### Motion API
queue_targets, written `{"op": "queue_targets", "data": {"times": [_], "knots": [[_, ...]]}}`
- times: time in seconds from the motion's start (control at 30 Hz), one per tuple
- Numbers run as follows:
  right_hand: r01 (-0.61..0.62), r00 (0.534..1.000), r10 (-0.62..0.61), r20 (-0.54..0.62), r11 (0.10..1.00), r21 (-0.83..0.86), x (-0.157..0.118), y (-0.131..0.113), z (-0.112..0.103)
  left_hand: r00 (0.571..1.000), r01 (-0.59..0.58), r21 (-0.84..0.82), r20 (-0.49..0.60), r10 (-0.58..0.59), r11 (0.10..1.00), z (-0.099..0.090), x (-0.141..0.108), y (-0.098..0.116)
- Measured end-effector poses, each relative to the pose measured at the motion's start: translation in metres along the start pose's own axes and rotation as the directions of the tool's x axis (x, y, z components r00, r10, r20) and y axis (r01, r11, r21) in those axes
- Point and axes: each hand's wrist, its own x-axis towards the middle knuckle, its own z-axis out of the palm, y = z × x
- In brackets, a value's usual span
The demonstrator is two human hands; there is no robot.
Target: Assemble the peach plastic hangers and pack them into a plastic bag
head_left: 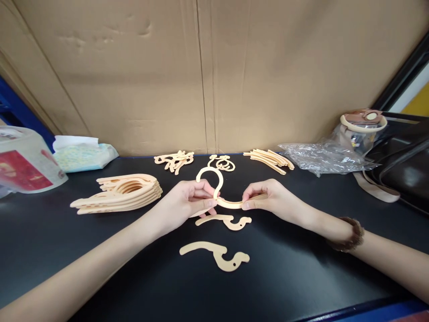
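Observation:
My left hand [184, 201] is closed on the base of a cream plastic hanger hook [221, 180], whose curve stands up above the fingers. Joined to or touching the hook's base is a curved hanger arm [230, 205]; its far end is pinched between the thumb and fingers of my right hand [276, 200]. Another pale piece shows partly under my left fingers. Just below my hands lies a flat hanger arm with a bird-head end [238, 223]. A similar piece [228, 263] lies nearer to me. Whether hook and arm are locked together cannot be told.
At left sits a stack of hanger pieces [134, 201]. Along the back lie bird-ended pieces [176, 160], loose hooks [227, 164] and a pile of arms [268, 158]. A tape roll [30, 161], tissue pack [87, 156], clear plastic bag [318, 156], cup [362, 129] and black bag [409, 161] flank them.

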Motion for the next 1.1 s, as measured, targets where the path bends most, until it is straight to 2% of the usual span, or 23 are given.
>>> {"op": "queue_targets", "data": {"times": [0.1, 0.2, 0.27, 0.37, 0.47, 0.53, 0.63, 0.77, 0.87, 0.93, 1.0, 1.1], "knots": [[0.03, 1.0, -0.031, 0.003, 0.999, 0.044, 0.001, -0.002, 0.003, 0.998, 0.046, -0.032, -0.044, -0.047, 0.998, 0.001, -0.001, 0.005], [0.104, 0.994, -0.1, -0.045, 0.99, 0.093, 0.003, -0.007, 0.006, 0.987, 0.037, -0.021, -0.158, -0.04, 0.999, 0.003, -0.004, 0.013], [0.144, 0.985, -0.133, -0.107, 0.985, 0.1, 0.004, -0.009, 0.004, 0.979, 0.024, 0.039, -0.204, -0.015, 0.999, 0.003, -0.004, 0.015], [0.149, 0.969, -0.137, -0.205, 0.988, 0.043, 0.005, -0.006, -0.004, 0.983, -0.003, 0.219, -0.181, 0.043, 0.976, -0.001, -0.004, 0.012], [0.097, 0.961, -0.107, -0.256, 0.994, -0.052, 0.003, -0.001, -0.012, 0.979, -0.008, 0.435, -0.18, 0.096, 0.9, -0.008, -0.004, 0.006], [0.067, 0.955, -0.101, -0.279, 0.99, -0.128, 0.001, 0.0, -0.015, 0.968, 0.018, 0.568, -0.217, 0.129, 0.823, -0.014, -0.004, 0.004], [0.048, 0.928, -0.16, -0.337, 0.947, -0.319, -0.002, -0.003, -0.016, 0.946, 0.045, 0.695, -0.26, 0.193, 0.717, -0.019, -0.006, 0.004], [-0.03, 0.905, -0.248, -0.346, 0.773, -0.634, -0.004, -0.009, -0.015, 0.932, 0.007, 0.757, -0.242, 0.269, 0.654, -0.017, -0.006, 0.004], [-0.032, 0.882, -0.348, -0.319, 0.629, -0.777, -0.005, -0.013, -0.013, 0.927, -0.025, 0.786, -0.213, 0.31, 0.617, -0.011, -0.007, 0.004], [0.037, 0.831, -0.494, -0.255, 0.507, -0.861, -0.007, -0.017, -0.008, 0.926, -0.052, 0.789, -0.191, 0.325, 0.612, -0.005, -0.007, 0.005], [0.11, 0.757, -0.634, -0.16, 0.365, -0.925, -0.01, -0.021, -0.003, 0.931, -0.093, 0.777, -0.154, 0.332, 0.622, 0.002, -0.009, 0.006], [0.226, 0.694, -0.72, -0.005, 0.225, -0.948, -0.015, -0.026, 0.007, 0.933, -0.179, 0.748, -0.076, 0.351, 0.639, 0.013, -0.012, 0.008]]}}
